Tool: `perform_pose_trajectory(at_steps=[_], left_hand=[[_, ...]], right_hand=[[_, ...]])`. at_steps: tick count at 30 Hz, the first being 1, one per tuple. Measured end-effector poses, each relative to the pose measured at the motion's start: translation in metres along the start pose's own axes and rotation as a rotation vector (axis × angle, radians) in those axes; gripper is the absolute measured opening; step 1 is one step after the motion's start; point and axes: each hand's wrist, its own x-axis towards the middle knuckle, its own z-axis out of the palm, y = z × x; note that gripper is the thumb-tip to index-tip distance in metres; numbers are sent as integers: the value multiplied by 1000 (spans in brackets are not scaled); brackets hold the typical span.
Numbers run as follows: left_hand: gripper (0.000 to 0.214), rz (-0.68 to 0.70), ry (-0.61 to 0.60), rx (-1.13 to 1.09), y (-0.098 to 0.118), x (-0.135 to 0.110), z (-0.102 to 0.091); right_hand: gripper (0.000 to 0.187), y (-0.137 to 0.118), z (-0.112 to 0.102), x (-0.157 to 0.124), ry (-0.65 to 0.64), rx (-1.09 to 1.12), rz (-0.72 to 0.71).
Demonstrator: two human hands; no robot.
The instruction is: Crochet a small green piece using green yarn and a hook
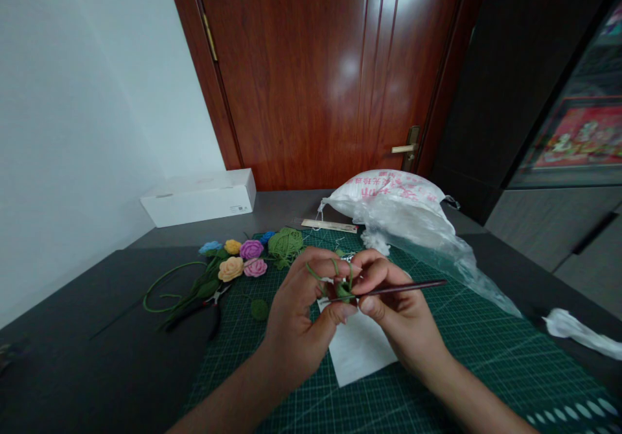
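Your right hand pinches the hook in a pencil-style grip, its tip at the green piece just left of it. Your left hand clamps that piece, with the yarn looped over its fingers for tension, above the mat.

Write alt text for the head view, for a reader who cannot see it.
Over a green cutting mat, the left hand pinches a small green yarn piece while the right hand holds a crochet hook to it. Crocheted flowers, a green yarn ball and pliers lie to the left; a white plastic bag sits behind, before a wooden door.
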Motion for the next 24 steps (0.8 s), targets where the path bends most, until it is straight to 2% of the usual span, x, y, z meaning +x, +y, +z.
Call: perform_pose_trajectory(at_steps=[5, 9, 18, 24], left_hand=[[31, 28, -22, 38, 4, 4, -4], [31, 25, -29, -4, 2, 4, -5], [27, -215, -27, -384, 2, 3, 1], [33, -246, 2, -423, 2, 1, 2]], right_hand=[[11, 0, 1, -1, -10, -18, 11], [11, 3, 1, -2, -8, 77, 53], [11, 2, 3, -1, 20, 311, 217], [14, 3, 4, -3, 12, 361, 292]])
